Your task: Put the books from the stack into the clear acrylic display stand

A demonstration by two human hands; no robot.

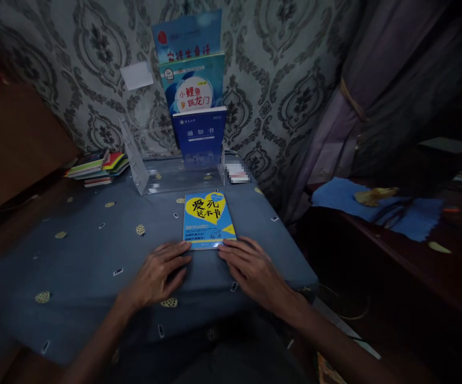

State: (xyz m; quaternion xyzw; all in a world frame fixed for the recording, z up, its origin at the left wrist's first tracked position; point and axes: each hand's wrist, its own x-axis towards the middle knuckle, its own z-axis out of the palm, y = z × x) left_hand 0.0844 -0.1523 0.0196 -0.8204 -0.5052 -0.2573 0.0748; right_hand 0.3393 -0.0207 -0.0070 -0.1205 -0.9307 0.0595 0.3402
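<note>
A blue book (209, 220) with a yellow heart on its cover lies flat on the cloth-covered table. The fingertips of my left hand (162, 271) touch its near left corner, with the thumb held apart. At the near right corner my right hand (252, 269) rests its fingertips, its fingers also stretched out. Neither hand is wrapped round the book. Just beyond it stands a clear plastic display rack (164, 178). Several books lean upright in the rack's right side, with a dark blue booklet (201, 136) in front of a teal book (194, 85) and a blue book (188, 34).
A pile of books (97, 168) lies at the table's back left. A small, blurred-out item (237, 173) sits right of the rack. Patterned wall covering (250, 69) rises behind. To the right are a tied curtain (330, 133) and a dark red surface with blue cloth (334, 197).
</note>
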